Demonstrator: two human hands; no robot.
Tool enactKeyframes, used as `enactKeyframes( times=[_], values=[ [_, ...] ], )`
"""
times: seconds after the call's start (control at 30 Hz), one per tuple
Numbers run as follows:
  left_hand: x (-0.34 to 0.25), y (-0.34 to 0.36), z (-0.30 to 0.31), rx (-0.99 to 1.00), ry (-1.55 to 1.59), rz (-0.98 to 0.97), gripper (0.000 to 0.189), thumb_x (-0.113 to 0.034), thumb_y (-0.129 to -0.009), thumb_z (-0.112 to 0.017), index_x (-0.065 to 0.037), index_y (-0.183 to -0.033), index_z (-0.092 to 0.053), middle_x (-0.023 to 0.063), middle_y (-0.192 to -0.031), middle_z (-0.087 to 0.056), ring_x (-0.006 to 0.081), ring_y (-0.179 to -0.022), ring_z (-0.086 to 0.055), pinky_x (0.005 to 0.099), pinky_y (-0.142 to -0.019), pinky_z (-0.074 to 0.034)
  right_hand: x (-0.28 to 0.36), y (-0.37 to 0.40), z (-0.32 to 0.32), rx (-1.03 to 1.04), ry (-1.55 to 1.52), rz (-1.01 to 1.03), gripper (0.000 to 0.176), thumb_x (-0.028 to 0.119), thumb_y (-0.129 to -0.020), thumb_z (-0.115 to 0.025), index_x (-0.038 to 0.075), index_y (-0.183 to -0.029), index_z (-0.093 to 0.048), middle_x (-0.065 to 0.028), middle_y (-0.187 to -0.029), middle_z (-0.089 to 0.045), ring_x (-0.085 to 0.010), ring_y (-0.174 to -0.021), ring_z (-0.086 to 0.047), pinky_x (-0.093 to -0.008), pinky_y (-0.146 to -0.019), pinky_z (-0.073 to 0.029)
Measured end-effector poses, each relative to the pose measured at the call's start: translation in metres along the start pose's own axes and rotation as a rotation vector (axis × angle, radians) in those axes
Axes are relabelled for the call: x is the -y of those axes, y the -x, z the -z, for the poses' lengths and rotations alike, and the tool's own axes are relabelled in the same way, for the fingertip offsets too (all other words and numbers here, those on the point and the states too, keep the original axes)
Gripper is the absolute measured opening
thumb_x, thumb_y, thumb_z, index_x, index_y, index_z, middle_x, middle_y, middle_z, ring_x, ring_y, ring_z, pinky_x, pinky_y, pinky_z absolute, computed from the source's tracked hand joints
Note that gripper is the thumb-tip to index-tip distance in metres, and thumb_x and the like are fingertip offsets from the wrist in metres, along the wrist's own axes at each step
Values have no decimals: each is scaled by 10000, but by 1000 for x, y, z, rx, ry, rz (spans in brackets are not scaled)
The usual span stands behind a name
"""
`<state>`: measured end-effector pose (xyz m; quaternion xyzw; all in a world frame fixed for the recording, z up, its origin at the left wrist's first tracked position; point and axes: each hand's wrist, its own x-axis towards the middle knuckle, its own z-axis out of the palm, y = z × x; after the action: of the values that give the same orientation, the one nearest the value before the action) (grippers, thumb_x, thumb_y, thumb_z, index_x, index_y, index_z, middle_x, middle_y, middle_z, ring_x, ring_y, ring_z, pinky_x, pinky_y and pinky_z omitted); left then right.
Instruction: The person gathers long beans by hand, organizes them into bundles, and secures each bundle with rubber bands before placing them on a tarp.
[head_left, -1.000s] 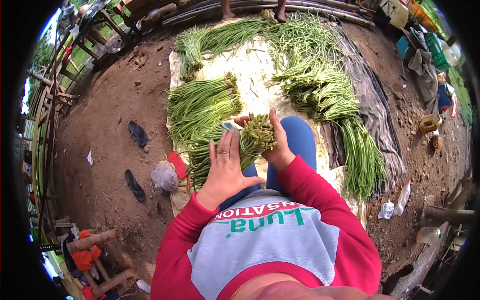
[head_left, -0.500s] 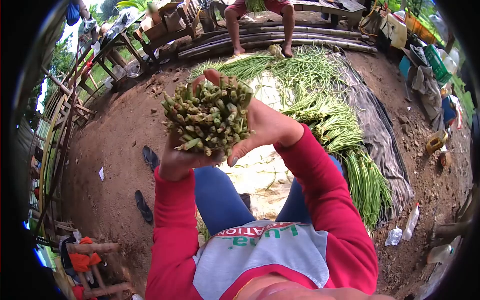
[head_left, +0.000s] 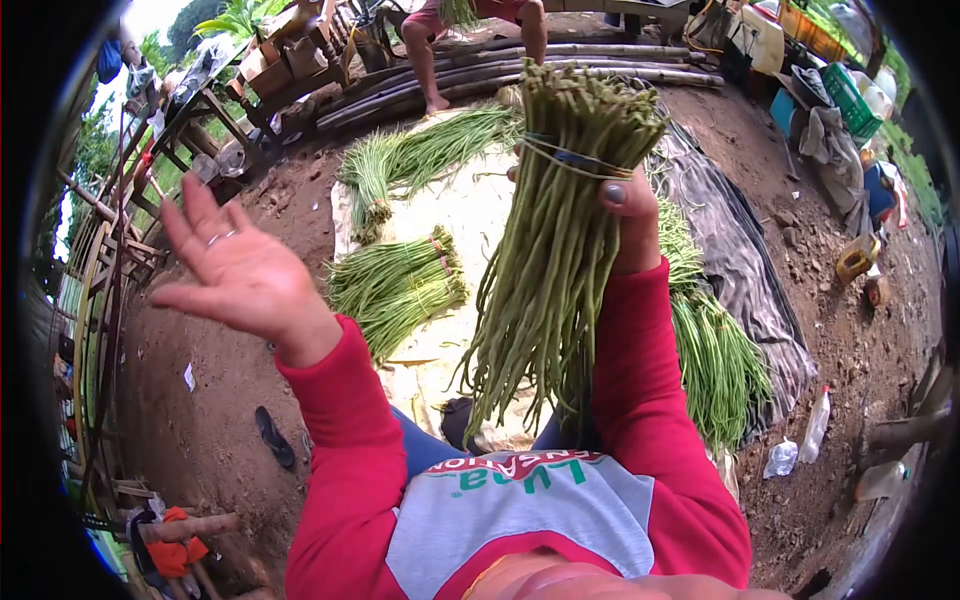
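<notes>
A thick bundle of long green string beans hangs upright in front of my chest, cut ends at the top. Rubber bands circle it near those ends. My right hand is closed round the bundle below the bands, thumb in front; most of its fingers are hidden behind the beans. Off to the left, my left hand is raised and open, palm up, fingers spread, with a ring on one finger. Between the hands, tied bean bundles lie on the pale sheet.
More loose beans lie along the right side, beside a dark cloth. Another person's legs show at the back, in front of bamboo poles. A slipper lies on the dirt at left, a plastic bottle at right.
Both hands were round the bundle, its cut ends facing me. My left hand has let go and moved left; my right hand has turned the bundle upright and carried it right.
</notes>
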<state>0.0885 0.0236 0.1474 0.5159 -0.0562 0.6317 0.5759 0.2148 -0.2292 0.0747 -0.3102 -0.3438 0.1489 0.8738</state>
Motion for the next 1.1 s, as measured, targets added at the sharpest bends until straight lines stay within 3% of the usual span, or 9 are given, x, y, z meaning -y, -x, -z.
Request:
enactKeyframes(
  times=[0.1,0.17,0.23,0.4,0.43,0.47,0.8,0.93,1.1],
  values=[
    [5,15,-20,-429,-17,-330,917,-793,-921,-150,-96,-1495,-313,198,-1542,-355,316,-1442,-290,505,-1209,-32,-10,-1,-4,29,36,5,938,330,-640,-808,-45,-1410,-425,-170,-1298,-585,-263,-1151,-605,-385,-1022,-475],
    [32,93,-75,359,-107,-397,921,-766,-939,-179,-99,-1569,-91,233,-1552,-312,362,-1425,-319,489,-1214,-77,-40,-2,-46,113,199,68,989,274,-597,-843,-55,-1417,-399,-158,-1343,-553,-237,-1220,-553,-369,-1060,-431],
    [65,78,-70,135,-199,-518,1026,-807,-894,-267,-97,-1575,26,238,-1589,-210,392,-1442,-277,508,-1202,-126,-35,-10,-30,60,387,155,829,191,-611,-852,-44,-1322,-496,-124,-1223,-635,-199,-1093,-620,-340,-981,-476],
    [70,79,-28,906,-220,-120,1352,-725,-713,-700,-41,-1571,91,251,-1593,-184,348,-1454,-273,475,-1185,-217,-25,-13,-27,-65,516,164,673,104,-669,-855,-17,-1243,-525,-97,-1112,-684,-174,-977,-665,-326,-908,-524],
    [59,104,-32,842,360,547,1379,-494,-663,-880,-47,-1576,52,219,-1569,-247,305,-1454,-276,458,-1176,-257,-28,-14,-28,-31,516,193,735,156,-668,-893,-17,-1267,-504,-106,-1157,-662,-185,-1035,-644,-338,-950,-504],
    [69,106,-28,950,292,538,1237,-246,-644,-950,-26,-1553,-140,178,-1479,-411,268,-1378,-405,419,-1130,-365,-32,-12,-31,6,516,215,800,207,-666,-930,-18,-1291,-483,-115,-1203,-640,-196,-1094,-624,-349,-991,-485],
    [77,88,-2,1133,213,935,802,-193,-790,-840,-37,-1454,-420,143,-1361,-567,192,-1289,-509,360,-1113,-404,-25,-5,-16,182,473,-188,798,134,-594,-909,-13,-1297,-562,-86,-1251,-631,-188,-1139,-592,-334,-1015,-455],
    [74,42,-3,485,384,440,847,-724,-939,-377,-165,-1561,-242,204,-1590,-262,302,-1473,-242,506,-1218,-28,-16,-4,6,68,425,-31,818,170,-583,-821,-27,-1325,-540,-126,-1248,-627,-225,-1155,-599,-364,-1052,-452],
    [54,28,-11,-277,9,54,807,-718,-969,-222,-112,-1498,-291,222,-1596,-243,365,-1477,-214,535,-1201,44,-28,-2,-6,47,106,-73,801,182,-617,-772,-14,-1351,-516,-133,-1269,-591,-239,-1170,-583,-377,-1010,-483]
  ],
)
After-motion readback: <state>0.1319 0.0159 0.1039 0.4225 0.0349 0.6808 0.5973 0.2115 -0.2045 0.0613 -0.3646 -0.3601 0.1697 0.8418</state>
